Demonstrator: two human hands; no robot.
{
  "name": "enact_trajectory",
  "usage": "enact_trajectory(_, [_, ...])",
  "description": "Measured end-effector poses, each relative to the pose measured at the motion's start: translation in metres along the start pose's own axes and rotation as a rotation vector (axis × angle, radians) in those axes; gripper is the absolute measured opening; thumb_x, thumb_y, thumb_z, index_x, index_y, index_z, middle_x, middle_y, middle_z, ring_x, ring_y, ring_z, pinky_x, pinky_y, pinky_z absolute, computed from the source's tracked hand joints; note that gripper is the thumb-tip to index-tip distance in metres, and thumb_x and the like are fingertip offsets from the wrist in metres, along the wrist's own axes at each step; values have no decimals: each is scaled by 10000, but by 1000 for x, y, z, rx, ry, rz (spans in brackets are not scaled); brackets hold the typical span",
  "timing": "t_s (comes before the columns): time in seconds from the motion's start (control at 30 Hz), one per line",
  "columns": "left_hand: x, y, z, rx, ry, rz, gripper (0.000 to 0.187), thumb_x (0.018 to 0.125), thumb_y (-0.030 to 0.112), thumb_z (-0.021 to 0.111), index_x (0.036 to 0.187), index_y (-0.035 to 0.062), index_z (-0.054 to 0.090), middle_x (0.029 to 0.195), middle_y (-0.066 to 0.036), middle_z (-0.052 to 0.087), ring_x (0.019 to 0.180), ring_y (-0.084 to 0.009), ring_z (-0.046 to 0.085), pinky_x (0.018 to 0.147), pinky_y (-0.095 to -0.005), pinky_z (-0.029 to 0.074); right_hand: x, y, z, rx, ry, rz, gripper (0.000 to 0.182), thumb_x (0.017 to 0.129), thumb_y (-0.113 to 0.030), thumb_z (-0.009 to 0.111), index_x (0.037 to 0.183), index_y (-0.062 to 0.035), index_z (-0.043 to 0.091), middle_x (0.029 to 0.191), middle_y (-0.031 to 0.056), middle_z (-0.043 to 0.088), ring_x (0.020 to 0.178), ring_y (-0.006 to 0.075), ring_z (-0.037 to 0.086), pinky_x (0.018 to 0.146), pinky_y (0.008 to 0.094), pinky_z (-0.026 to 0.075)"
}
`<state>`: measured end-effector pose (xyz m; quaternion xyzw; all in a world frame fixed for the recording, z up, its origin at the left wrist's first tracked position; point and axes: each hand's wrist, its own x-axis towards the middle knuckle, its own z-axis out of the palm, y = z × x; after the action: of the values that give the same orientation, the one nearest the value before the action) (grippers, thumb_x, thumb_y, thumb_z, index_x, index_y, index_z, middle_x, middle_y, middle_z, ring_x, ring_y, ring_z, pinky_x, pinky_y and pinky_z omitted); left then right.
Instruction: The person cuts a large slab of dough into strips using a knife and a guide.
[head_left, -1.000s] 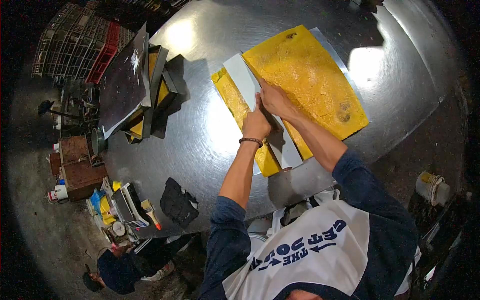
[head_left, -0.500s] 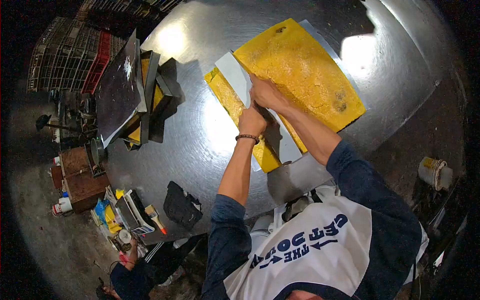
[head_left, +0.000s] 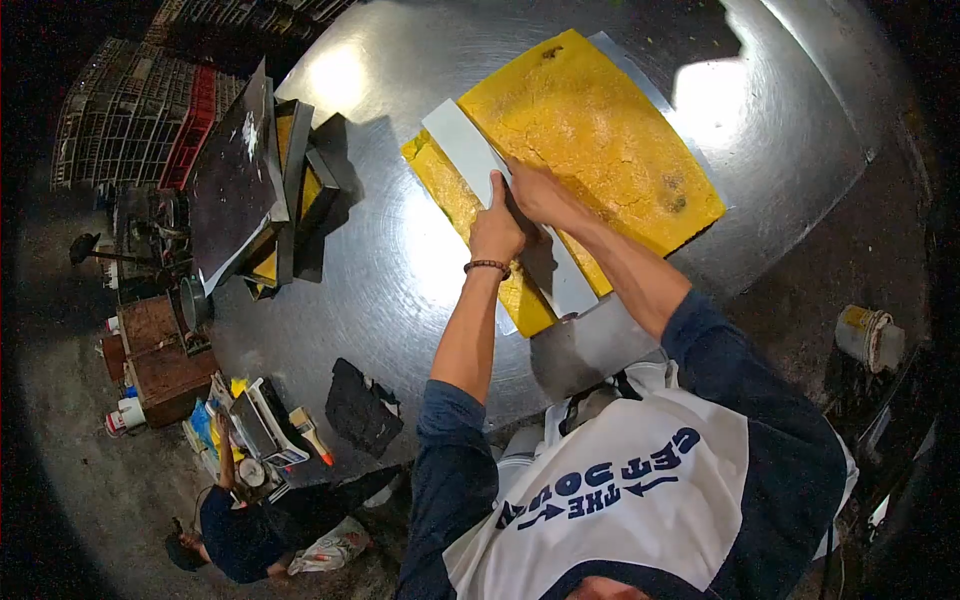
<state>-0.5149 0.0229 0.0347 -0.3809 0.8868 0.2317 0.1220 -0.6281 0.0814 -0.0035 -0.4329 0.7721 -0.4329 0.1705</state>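
Observation:
A thick yellow cake slab (head_left: 610,130) with a few dark spots lies tilted on the metal table. A long, flat grey bar (head_left: 458,138) rests along its left part, and a narrow yellow strip (head_left: 445,190) shows beyond the bar. My left hand (head_left: 497,235), with a beaded bracelet at the wrist, presses on the bar, one finger stretched along it and the others curled. Close beside it, my right hand (head_left: 540,193) is closed at the bar's right edge, against the slab. Whatever its fingers hold is hidden from this angle.
Dark trays (head_left: 240,180) with yellow contents are stacked at left. A black cloth (head_left: 362,410), a brush (head_left: 311,437) and a scale (head_left: 265,425) sit at the table's near left. Another person (head_left: 240,530) is beside that corner. A white bucket (head_left: 870,338) stands at right.
A finger of my left hand now stretches further up along the bar. My right hand has slid slightly nearer along the bar's edge. The other person has come further into view.

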Motion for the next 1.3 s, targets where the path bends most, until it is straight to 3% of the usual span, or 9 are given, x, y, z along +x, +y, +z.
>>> enact_trajectory(0.2, [2, -7, 5, 21, 6, 19, 933, 831, 168, 659, 1601, 157, 132, 928, -338, 679, 910, -487, 677, 820, -526, 546, -27, -13, -20, 37, -155, 164, 254, 942, -107, 431, 1132, 35, 523, 1013, 339, 637, 956, 526, 612, 797, 568, 476])
enact_trajectory(0.33, [3, -3, 5, 26, 19, 17, 897, 841, 135, 607, 1600, 149, 129, 937, -344, 676, 902, -485, 678, 814, -523, 548, -34, -11, -19, 50, -118, 143, 394, 938, -108, 440, 1285, 61, 521, 1046, 361, 639, 982, 512, 633, 838, 549, 503])
enact_trajectory(0.4, [-2, 0, -1, 16, -17, 2, 887, 850, 134, 591, 1603, 156, 124, 961, -341, 678, 921, -483, 679, 826, -517, 547, -23, -9, -19, 40, -325, 293, 449, 955, -94, 445, 1394, 1, 455, 1083, 341, 630, 986, 513, 609, 847, 555, 481])
enact_trajectory(0.57, [-6, 3, -7, -2, -38, 2, 1265, 617, 276, 885, 1602, 150, 101, 1005, -324, 680, 930, -454, 685, 832, -465, 575, -104, -12, -34, 55, -43, 22, 425, 938, -75, 447, 1351, 25, 465, 1016, 347, 625, 933, 529, 605, 794, 562, 481])
enact_trajectory(0.8, [3, -9, 1, -40, -32, 43, 1344, 560, 375, 932, 1593, 99, 118, 984, -328, 679, 942, -457, 682, 823, -470, 563, -100, 4, -23, 34, -153, 54, 456, 959, -81, 430, 1413, -35, 422, 998, 337, 630, 916, 521, 608, 789, 562, 484])
enact_trajectory(0.97, [-3, -3, -2, -29, 1, 65, 1370, 542, 390, 955, 1587, 71, 129, 996, -316, 688, 949, -456, 683, 852, -447, 561, -121, -30, -57, 36, -278, 298, 441, 980, -144, 419, 1404, -24, 431, 1045, 362, 629, 964, 537, 608, 825, 584, 480])
enact_trajectory(1.13, [-5, -7, -2, -19, -11, 64, 1384, 527, 383, 966, 1588, 80, 131, 1048, -323, 681, 983, -448, 682, 878, -454, 557, -150, -20, -50, 55, -285, 244, 513, 961, -106, 404, 1466, -28, 368, 1042, 366, 631, 965, 541, 610, 848, 579, 483])
enact_trajectory(1.23, [-3, -5, -1, -11, 10, 57, 1388, 517, 391, 970, 1589, 88, 142, 1051, -325, 680, 1010, -445, 679, 894, -449, 555, -187, -13, -54, 27, 48, -83, 444, 964, -76, 443, 1400, 0, 418, 893, 333, 628, 839, 533, 600, 728, 579, 467])
enact_trajectory(1.3, [-1, -4, 1, -1, -1, 39, 1389, 517, 390, 971, 1589, 88, 141, 1057, -324, 680, 1018, -444, 677, 896, -447, 555, -165, -6, -51, 20, -112, 64, 458, 964, -74, 440, 1415, -5, 412, 909, 333, 628, 865, 534, 596, 747, 579, 465])
